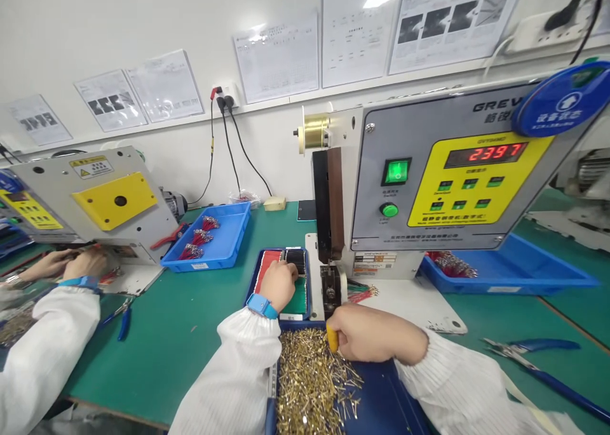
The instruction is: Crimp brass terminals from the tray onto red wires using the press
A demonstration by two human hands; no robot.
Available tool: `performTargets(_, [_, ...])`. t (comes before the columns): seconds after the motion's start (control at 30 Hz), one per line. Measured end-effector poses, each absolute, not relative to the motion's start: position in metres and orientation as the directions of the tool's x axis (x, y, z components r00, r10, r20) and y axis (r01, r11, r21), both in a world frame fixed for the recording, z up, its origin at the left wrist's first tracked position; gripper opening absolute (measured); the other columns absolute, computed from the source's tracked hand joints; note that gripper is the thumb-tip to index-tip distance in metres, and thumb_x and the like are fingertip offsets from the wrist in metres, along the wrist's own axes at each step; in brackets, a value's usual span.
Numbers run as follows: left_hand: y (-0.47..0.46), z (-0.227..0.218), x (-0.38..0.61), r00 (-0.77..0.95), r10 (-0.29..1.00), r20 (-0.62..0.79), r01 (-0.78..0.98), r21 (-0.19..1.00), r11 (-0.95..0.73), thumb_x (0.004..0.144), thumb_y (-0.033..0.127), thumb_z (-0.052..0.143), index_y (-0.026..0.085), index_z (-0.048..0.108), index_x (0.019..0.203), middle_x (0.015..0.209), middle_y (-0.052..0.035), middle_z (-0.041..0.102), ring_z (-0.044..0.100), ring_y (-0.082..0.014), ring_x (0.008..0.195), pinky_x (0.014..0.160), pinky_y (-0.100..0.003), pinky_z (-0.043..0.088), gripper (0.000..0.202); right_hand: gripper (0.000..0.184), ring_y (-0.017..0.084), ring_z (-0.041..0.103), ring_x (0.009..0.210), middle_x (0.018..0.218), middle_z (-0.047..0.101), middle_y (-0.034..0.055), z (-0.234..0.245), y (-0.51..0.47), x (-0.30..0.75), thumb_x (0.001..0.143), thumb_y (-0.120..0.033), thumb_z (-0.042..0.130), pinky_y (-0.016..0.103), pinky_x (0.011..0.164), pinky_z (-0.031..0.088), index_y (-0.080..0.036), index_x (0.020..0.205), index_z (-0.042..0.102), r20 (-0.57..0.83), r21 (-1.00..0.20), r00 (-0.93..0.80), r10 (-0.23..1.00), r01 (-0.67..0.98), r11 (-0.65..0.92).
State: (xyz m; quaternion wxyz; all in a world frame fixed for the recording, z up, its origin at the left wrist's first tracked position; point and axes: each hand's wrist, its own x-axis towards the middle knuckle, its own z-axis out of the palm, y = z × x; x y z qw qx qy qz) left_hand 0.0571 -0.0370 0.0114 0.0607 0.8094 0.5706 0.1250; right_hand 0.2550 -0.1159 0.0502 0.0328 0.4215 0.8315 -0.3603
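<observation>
My left hand (279, 285), with a blue wrist strap (261, 305), is over a small blue tray (248, 300) of red wires (267, 262), black wires (296, 257) and green wires (299, 298). Its fingers are curled together among the wires, and whatever they pinch is hidden. My right hand (376, 333) is closed in front of the crimping head (332, 287) of the machine, a yellow finger cot (332, 338) on one finger. What it grips cannot be made out. Below both hands, brass terminals (307, 381) fill the left side of a dark blue bin (381, 397).
The grey machine panel (381, 136) rises at right, its display lit. Blue trays with red wire bundles (203, 235) stand on either side. Blue-handled pliers (534, 359) lie at right. At left, a co-worker's hands (86, 263) are at another machine.
</observation>
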Motion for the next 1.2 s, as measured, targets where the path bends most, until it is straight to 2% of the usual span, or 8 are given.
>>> performTargets(0.23, [-0.033,0.010,0.056,0.272,0.943,0.193,0.907,0.276,-0.318,0.082,0.006,0.053,0.017,0.065,0.079,0.087,-0.0065,0.066,0.057,-0.0213,0.086,0.077,-0.031,0.041,0.017,0.016,0.011,0.057,0.060,0.067,0.063,-0.0018,0.048,-0.108,0.265,0.063,-0.010,0.066,0.018,0.048,0.035,-0.015,0.078,0.068,-0.351,-0.736,-0.665,0.659,0.631,0.244])
performTargets(0.37, [-0.028,0.006,0.056,0.245,0.944,0.221,0.905,0.297,-0.304,0.083,0.008,0.054,0.017,0.066,0.087,0.086,-0.0061,0.067,0.058,-0.0207,0.086,0.075,-0.030,0.042,0.016,0.014,0.010,0.055,0.056,0.062,0.058,-0.0033,0.047,-0.103,0.271,0.065,-0.018,0.068,0.019,0.050,0.039,-0.014,0.074,0.058,-0.208,-0.920,-0.706,0.677,0.376,0.109])
performTargets(0.47, [-0.023,0.004,0.056,0.242,0.943,0.227,0.917,0.264,-0.299,0.085,0.012,0.053,0.016,0.067,0.099,0.091,-0.0074,0.068,0.059,-0.0214,0.090,0.080,-0.032,0.043,0.021,0.014,0.009,0.054,0.052,0.060,0.055,-0.0051,0.045,-0.099,0.275,0.066,-0.019,0.064,0.019,0.050,0.041,-0.015,0.074,0.053,-0.083,-0.988,-0.687,0.722,0.154,0.033])
performTargets(0.57, [-0.020,0.003,0.058,0.262,0.941,0.215,0.927,0.217,-0.307,0.087,0.013,0.049,0.016,0.071,0.091,0.089,-0.0091,0.068,0.059,-0.0227,0.091,0.084,-0.034,0.042,0.023,0.015,0.008,0.054,0.050,0.057,0.055,-0.0058,0.043,-0.096,0.280,0.066,-0.019,0.066,0.019,0.050,0.043,-0.015,0.072,0.052,-0.057,-0.996,-0.655,0.753,0.088,0.002])
performTargets(0.67, [-0.017,0.001,0.059,0.265,0.941,0.210,0.929,0.208,-0.308,0.083,0.010,0.049,0.016,0.072,0.079,0.085,-0.0100,0.066,0.058,-0.0232,0.090,0.084,-0.035,0.041,0.024,0.017,0.009,0.057,0.050,0.059,0.059,-0.0035,0.042,-0.097,0.283,0.068,-0.023,0.069,0.019,0.049,0.045,-0.014,0.076,0.057,-0.147,-0.985,-0.697,0.702,0.170,-0.037])
performTargets(0.83, [-0.016,0.000,0.060,0.265,0.937,0.229,0.929,0.200,-0.312,0.086,0.011,0.049,0.016,0.069,0.078,0.085,-0.0098,0.063,0.056,-0.0224,0.089,0.081,-0.034,0.041,0.022,0.023,0.009,0.055,0.047,0.055,0.059,-0.0016,0.042,-0.098,0.281,0.068,-0.028,0.075,0.018,0.046,0.044,-0.012,0.075,0.059,-0.226,-0.970,-0.730,0.645,0.232,-0.078])
performTargets(1.0, [-0.022,0.005,0.057,0.271,0.899,0.345,0.907,0.222,-0.359,0.091,0.013,0.046,0.016,0.066,0.081,0.087,-0.0077,0.062,0.053,-0.0215,0.089,0.082,-0.034,0.041,0.022,0.029,0.008,0.055,0.052,0.060,0.060,-0.0023,0.040,-0.092,0.280,0.064,-0.029,0.079,0.021,0.052,0.046,-0.013,0.075,0.058,-0.061,-0.998,-0.558,0.827,0.006,-0.069])
performTargets(1.2, [-0.042,0.014,0.066,0.330,0.722,0.609,0.773,0.264,-0.577,0.094,0.014,0.045,0.018,0.060,0.087,0.090,-0.0056,0.061,0.051,-0.0207,0.091,0.082,-0.033,0.043,0.017,0.038,0.010,0.058,0.060,0.073,0.063,0.0007,0.036,-0.086,0.289,0.060,-0.032,0.083,0.022,0.054,0.046,-0.014,0.087,0.065,-0.092,-0.989,-0.341,0.936,-0.076,-0.125])
